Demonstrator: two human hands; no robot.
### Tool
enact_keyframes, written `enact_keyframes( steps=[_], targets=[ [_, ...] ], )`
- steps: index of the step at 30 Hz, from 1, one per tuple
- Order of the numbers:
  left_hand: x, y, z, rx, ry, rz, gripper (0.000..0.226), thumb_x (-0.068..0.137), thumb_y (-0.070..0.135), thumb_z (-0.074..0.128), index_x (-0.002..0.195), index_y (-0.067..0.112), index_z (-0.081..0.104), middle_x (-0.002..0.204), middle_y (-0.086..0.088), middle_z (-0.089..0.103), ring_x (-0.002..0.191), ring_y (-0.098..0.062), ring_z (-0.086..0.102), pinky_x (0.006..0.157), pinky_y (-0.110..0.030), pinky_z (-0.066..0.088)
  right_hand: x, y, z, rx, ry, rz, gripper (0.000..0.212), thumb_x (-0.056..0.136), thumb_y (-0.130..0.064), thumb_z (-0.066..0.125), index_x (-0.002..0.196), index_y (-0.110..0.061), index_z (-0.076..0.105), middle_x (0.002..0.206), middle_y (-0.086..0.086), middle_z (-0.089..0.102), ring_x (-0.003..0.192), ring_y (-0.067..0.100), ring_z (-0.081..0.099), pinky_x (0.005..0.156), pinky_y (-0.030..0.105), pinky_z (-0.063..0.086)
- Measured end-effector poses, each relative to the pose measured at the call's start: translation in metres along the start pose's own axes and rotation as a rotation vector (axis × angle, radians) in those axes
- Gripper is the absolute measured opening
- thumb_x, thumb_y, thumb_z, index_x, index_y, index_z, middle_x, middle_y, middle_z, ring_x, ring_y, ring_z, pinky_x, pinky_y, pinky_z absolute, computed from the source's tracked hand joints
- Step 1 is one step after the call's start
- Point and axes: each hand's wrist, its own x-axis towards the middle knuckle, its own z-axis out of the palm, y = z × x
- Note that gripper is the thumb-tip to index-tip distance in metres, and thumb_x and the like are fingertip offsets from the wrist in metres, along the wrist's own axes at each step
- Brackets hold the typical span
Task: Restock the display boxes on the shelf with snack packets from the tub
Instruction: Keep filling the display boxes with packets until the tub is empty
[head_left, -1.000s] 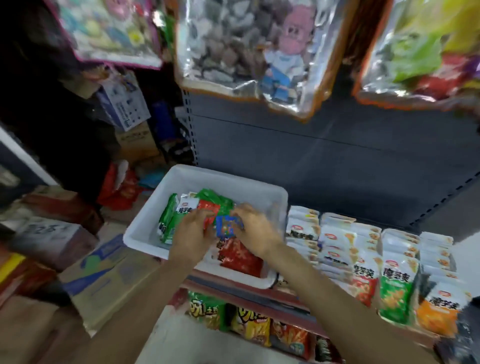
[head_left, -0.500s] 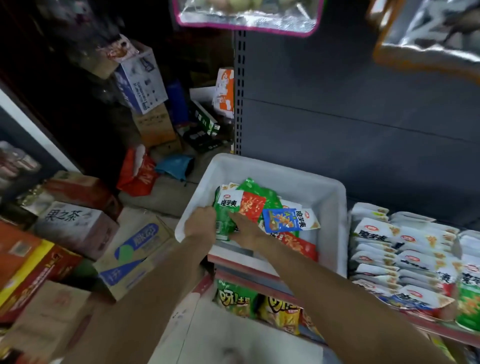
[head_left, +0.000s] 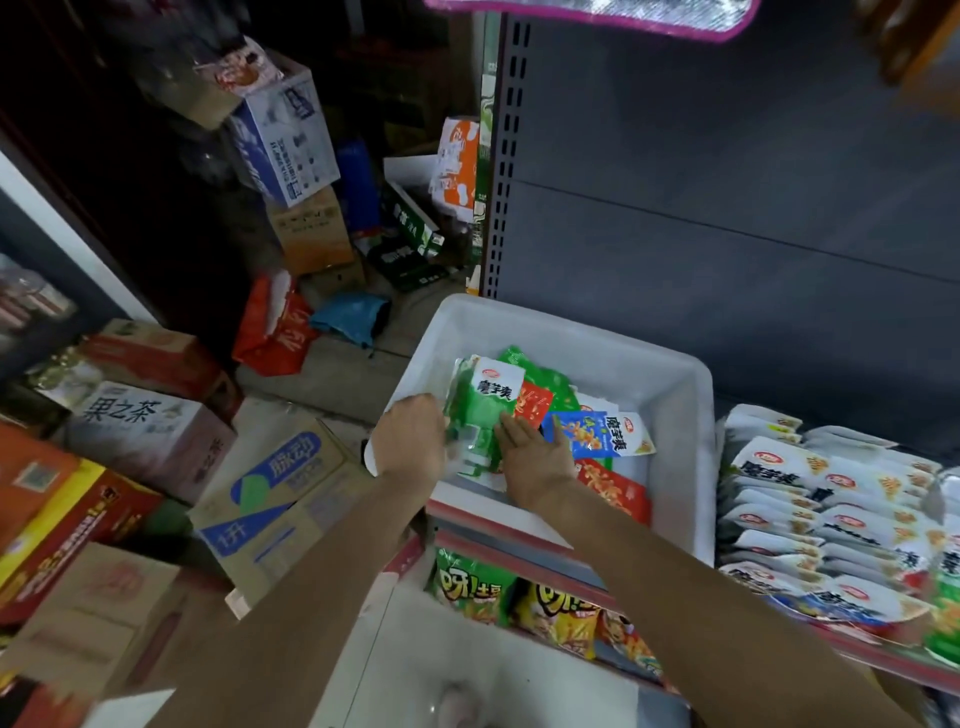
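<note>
Head view: a stack of green packets (head_left: 480, 421) is gripped at its edge by the left hand (head_left: 410, 441) inside the white tub (head_left: 670, 410), steadied by the right hand's (head_left: 535, 457) flat fingers, apparently for squaring before shelving.

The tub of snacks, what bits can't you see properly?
Head view only:
- Tub near wall: hidden behind both forearms.
- Green packets: their number is unclear; the left hand and right hand cover the stack.
- Red packet: partly under the right wrist.
- Display boxes: cut off by the right edge.
</note>
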Motion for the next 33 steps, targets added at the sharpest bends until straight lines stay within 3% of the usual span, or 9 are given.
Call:
enact_keyframes(
  steps=[3,5,10,15,18,20,25,29,33],
  targets=[
    [-0.005,-0.004,-0.004,-0.143,0.096,0.074,0.019,0.098,0.017,0.046,0.096,0.007,0.062,0.093,-0.008,0.062,0.082,-0.025,0.061,0.061,-0.030,0.037,0.001,0.005,-0.005,0.303,0.083,0.017,0.048,0.096,-0.010,0.044,0.142,-0.006,0.034,0.155,0.005,0.020,0.140,0.021,0.025,0.112,0.045,0.027],
    [-0.010,-0.002,-0.005,-0.208,0.136,0.148,0.015,0.097,0.017,0.049,0.096,0.008,0.061,0.093,-0.007,0.058,0.080,-0.025,0.059,0.061,-0.029,0.036,-0.003,0.008,-0.013,0.737,0.225,0.046,0.028,0.100,-0.022,0.041,0.112,-0.003,0.057,0.126,0.013,0.052,0.110,0.022,0.050,0.089,0.030,0.039],
    [-0.023,0.017,-0.002,-0.257,0.188,0.363,0.012,0.094,0.017,0.055,0.093,0.007,0.062,0.087,-0.008,0.059,0.070,-0.028,0.059,0.057,-0.033,0.040,-0.028,0.020,-0.047,1.877,0.216,0.217,0.050,0.093,-0.051,0.046,0.128,-0.016,0.048,0.117,0.009,0.061,0.104,0.022,0.063,0.090,0.043,0.052],
    [-0.025,0.044,-0.012,-0.221,0.256,0.538,0.006,0.087,0.012,0.063,0.082,0.009,0.064,0.079,-0.005,0.061,0.074,-0.025,0.057,0.059,-0.033,0.043,-0.058,0.068,-0.056,2.443,0.153,0.201,0.050,0.093,-0.052,0.045,0.114,-0.007,0.051,0.108,0.022,0.061,0.090,0.031,0.067,0.069,0.035,0.060],
    [-0.021,0.064,-0.005,-0.263,0.282,0.534,0.002,0.084,0.012,0.065,0.083,0.012,0.067,0.085,-0.005,0.064,0.083,-0.026,0.057,0.069,-0.035,0.045,-0.081,0.097,-0.052,2.344,0.299,0.260,0.004,0.091,-0.006,0.056,0.093,-0.003,0.058,0.086,0.018,0.064,0.060,0.015,0.069,0.051,0.019,0.055],
    [-0.024,0.087,0.000,-0.428,0.250,0.377,0.008,0.085,0.014,0.066,0.094,0.013,0.066,0.102,-0.003,0.056,0.098,-0.018,0.049,0.085,-0.033,0.042,-0.097,0.113,-0.046,2.144,0.375,0.255,0.013,0.087,0.008,0.056,0.087,-0.004,0.059,0.066,0.007,0.066,0.046,0.005,0.061,0.040,0.013,0.047],
    [-0.046,0.170,0.015,-0.968,-0.109,0.104,0.021,0.096,0.010,0.049,0.117,0.006,0.053,0.099,-0.001,0.056,0.084,-0.013,0.057,0.062,-0.018,0.048,-0.135,0.155,-0.026,1.969,0.616,0.233,0.043,0.075,0.019,0.063,0.104,-0.010,0.051,0.068,0.001,0.065,0.061,0.009,0.065,0.058,0.025,0.054],
    [-0.065,0.215,0.026,-1.025,-0.104,0.291,0.030,0.089,0.000,0.058,0.115,0.015,0.058,0.096,0.007,0.061,0.083,0.002,0.058,0.072,-0.005,0.044,-0.168,0.174,-0.021,1.663,0.607,0.113,0.064,0.072,0.014,0.070,0.120,-0.020,0.045,0.086,-0.001,0.063,0.077,0.010,0.062,0.071,0.023,0.054],
    [-0.091,0.267,0.024,-1.175,-0.140,0.367,0.036,0.086,-0.009,0.058,0.116,0.010,0.056,0.097,0.005,0.062,0.079,0.012,0.060,0.071,-0.005,0.045,-0.202,0.212,-0.017,1.662,0.769,0.073,0.058,0.083,0.008,0.062,0.126,-0.023,0.041,0.100,-0.002,0.061,0.083,0.007,0.060,0.070,0.016,0.053]
  ],
)
